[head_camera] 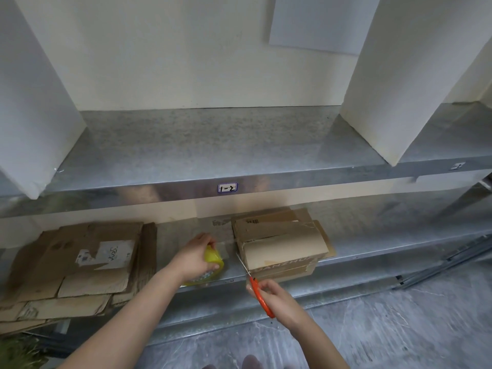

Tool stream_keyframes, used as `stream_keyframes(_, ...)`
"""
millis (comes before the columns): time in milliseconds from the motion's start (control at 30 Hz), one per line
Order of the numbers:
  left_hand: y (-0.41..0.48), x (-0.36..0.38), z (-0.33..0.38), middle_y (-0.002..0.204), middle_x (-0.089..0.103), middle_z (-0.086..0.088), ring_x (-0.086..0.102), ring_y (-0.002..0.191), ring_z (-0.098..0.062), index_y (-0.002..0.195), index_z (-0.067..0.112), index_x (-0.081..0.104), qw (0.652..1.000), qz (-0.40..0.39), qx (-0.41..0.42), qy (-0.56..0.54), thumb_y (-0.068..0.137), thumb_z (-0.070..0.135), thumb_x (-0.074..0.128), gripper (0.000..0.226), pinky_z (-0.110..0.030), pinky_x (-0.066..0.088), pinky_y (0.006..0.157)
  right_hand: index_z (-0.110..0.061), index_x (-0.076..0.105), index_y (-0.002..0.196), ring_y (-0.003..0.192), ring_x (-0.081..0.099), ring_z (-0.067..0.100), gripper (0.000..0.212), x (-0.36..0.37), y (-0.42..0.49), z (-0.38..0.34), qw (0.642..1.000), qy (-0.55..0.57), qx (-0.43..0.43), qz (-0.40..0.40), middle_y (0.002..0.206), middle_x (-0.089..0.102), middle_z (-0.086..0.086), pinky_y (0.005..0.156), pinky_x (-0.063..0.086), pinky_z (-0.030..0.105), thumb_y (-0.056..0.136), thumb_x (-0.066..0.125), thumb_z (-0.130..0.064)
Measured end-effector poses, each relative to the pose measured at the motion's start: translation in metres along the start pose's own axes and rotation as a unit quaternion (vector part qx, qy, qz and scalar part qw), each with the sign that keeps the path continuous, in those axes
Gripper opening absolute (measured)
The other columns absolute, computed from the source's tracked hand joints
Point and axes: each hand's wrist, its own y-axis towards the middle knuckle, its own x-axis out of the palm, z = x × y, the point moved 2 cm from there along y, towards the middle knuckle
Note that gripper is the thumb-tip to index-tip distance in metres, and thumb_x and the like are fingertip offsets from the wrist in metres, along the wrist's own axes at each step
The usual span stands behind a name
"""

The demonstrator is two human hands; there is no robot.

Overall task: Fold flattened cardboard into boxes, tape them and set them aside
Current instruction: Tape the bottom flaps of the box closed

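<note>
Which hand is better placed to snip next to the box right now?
Probably the right hand: it grips the orange scissors, blades beside the box. The left hand holds the yellow tape roll.

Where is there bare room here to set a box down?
Upper shelf: bare between the left white panel and right white panel. Lower shelf: free right of the cardboard box. Crowded between flattened cardboard stack and box, where left hand grips tape roll, right hand scissors.

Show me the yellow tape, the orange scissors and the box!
yellow tape roll [214, 258]: head view, on its yellow side
orange scissors [253, 283]: head view, on the orange handle
cardboard box [279, 243]: head view, on its top flap
</note>
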Motion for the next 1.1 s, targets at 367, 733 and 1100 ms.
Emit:
stream_keyframes(367, -0.001, 0.001, 0.000, 0.110, 0.046, 0.005, 0.048, 0.096, -0.017, 0.099, 0.026, 0.046, 1.000, 0.000, 0.004, -0.001, 0.071, 0.032, 0.080, 0.045, -0.027, 0.040, 0.075, -0.022, 0.059, 0.100, 0.055, 0.047, 0.009, 0.042, 0.013, 0.019, -0.031, 0.994, 0.088, 0.033, -0.053, 0.067, 0.052, -0.005, 0.040, 0.032, 0.014, 0.085, 0.060, -0.062)
stream_keyframes(733, 0.001, 0.000, 0.001, 0.107, 0.044, 0.008, 0.047, 0.093, -0.014, 0.097, 0.027, 0.044, 0.999, -0.004, 0.033, 0.003, 0.071, 0.030, 0.080, 0.044, -0.026, 0.033, 0.067, -0.018, 0.057, 0.080, 0.052, 0.046, 0.008, 0.029, 0.016, 0.040, -0.026, 0.999, 0.047, -0.004, 0.003, 0.062, 0.053, -0.004, 0.049, 0.038, 0.018, 0.088, 0.066, -0.044)
stream_keyframes(1100, -0.004, 0.001, 0.004, 0.106, 0.045, 0.007, 0.045, 0.091, -0.013, 0.096, 0.026, 0.046, 0.999, 0.010, 0.041, 0.021, 0.068, 0.029, 0.081, 0.045, -0.024, 0.029, 0.063, -0.035, 0.049, 0.114, 0.103, 0.061, 0.018, 0.052, 0.011, 0.033, -0.003, 0.948, -0.280, -0.087, 0.123, 0.108, 0.064, -0.007, 0.084, 0.049, 0.031, 0.076, 0.050, -0.070)
